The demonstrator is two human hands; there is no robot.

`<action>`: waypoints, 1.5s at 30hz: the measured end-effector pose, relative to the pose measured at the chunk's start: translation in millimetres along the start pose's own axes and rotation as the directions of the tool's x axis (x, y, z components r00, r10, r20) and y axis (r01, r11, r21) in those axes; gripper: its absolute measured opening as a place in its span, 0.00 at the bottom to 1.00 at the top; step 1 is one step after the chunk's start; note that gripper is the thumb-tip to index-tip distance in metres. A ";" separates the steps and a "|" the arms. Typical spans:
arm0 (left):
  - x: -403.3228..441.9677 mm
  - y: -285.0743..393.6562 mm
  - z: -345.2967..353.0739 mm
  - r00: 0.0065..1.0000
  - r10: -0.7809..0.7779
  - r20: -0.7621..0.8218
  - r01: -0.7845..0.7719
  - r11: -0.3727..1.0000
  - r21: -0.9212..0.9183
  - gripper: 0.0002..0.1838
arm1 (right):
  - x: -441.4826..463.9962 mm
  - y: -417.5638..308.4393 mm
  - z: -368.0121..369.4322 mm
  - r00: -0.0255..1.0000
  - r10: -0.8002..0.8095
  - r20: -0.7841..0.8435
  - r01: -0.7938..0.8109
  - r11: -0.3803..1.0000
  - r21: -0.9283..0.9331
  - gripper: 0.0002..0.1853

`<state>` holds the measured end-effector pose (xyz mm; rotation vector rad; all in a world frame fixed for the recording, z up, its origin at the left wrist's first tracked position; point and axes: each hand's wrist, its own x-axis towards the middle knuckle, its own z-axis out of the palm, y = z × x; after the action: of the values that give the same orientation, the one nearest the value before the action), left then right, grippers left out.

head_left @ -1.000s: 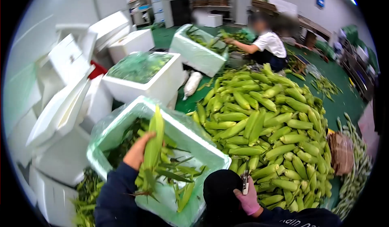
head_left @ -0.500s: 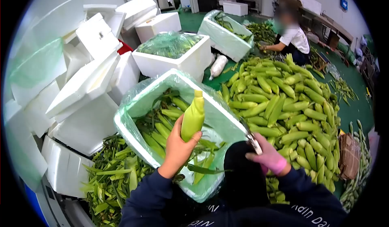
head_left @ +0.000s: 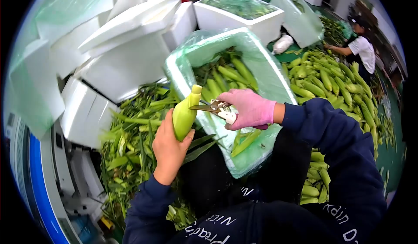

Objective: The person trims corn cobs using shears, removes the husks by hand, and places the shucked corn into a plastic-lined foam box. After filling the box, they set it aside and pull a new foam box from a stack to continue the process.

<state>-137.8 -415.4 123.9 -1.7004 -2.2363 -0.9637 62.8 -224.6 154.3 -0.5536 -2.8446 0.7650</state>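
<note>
The left hand (head_left: 170, 150), bare, is closed around the lower part of a green ear of corn, its thumb on the near side. The right hand (head_left: 250, 109), in a pink glove, is wrapped around the pale handles of a pair of shears.

White foam boxes and panels (head_left: 126, 65) take up the most room, leaning on one another at the person's left. A broad heap of ears in green husk (head_left: 331, 80) spreads over the green floor (head_left: 394, 157) on the right side. Nearer the body, a mass of loose leaves and husks (head_left: 126, 144) lies just beside the left forearm. Between this and the heap sits an open foam box with a green film liner (head_left: 278, 76), slightly turned; it holds several green ears and some leafy pieces. Behind it stands a white foam box topped with green film (head_left: 270, 24), and to the right of that a tilted, film-lined box (head_left: 300, 24). A co-worker in a white top (head_left: 361, 50) is low down beyond the heap, one arm reaching toward leafy greens. A small white bundle (head_left: 283, 44) rests on the floor between the boxes.

The held ear of corn (head_left: 184, 115) is tilted, with its cut stalk end (head_left: 196, 89) up, near the left edge of the lined box. The shears (head_left: 217, 109) point left, their dark blades at the ear's upper part, just below the stalk end; whether they cut in cannot be told.
</note>
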 end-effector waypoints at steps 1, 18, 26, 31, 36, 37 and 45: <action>-10.7 -5.7 -6.0 0.999 -0.039 -0.027 0.039 0.999 0.018 0.43 | 8.9 -5.0 11.6 0.998 -0.057 0.023 0.055 0.994 0.091 0.34; -107.9 -68.7 -36.2 0.840 -0.469 0.271 0.496 0.465 -0.733 0.41 | 72.7 -78.8 79.1 0.880 -0.244 0.407 -0.029 0.830 0.558 0.14; -110.1 -92.0 -35.5 0.754 -0.632 0.181 -0.110 -0.392 -0.913 0.34 | 40.5 -159.1 90.0 0.985 -0.080 0.151 -0.156 -0.057 0.986 0.29; -152.6 -175.7 -48.2 0.279 -0.955 -0.096 -0.154 0.054 -0.987 0.25 | 85.2 -147.7 45.1 0.984 -0.075 -0.162 0.143 -0.212 0.967 0.26; -120.6 -132.6 -58.4 0.473 -0.785 -0.400 -0.171 0.364 -0.916 0.32 | 49.3 -118.6 117.9 0.630 -0.335 0.700 -0.776 -0.274 0.568 0.24; -117.0 -119.3 -55.1 0.534 -0.717 -0.447 -0.169 0.428 -0.888 0.34 | 39.0 -138.4 117.7 0.641 -0.153 0.752 -0.767 -0.096 0.634 0.23; -110.3 -5.2 3.9 0.809 -0.500 -0.309 0.093 0.627 -0.773 0.29 | 15.8 -131.3 141.1 0.913 -0.028 0.406 -0.403 -0.206 0.892 0.27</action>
<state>-104.7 -502.1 63.9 -1.0006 -1.8905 -2.3404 -25.2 -388.1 100.4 -0.5195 -1.1516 2.8506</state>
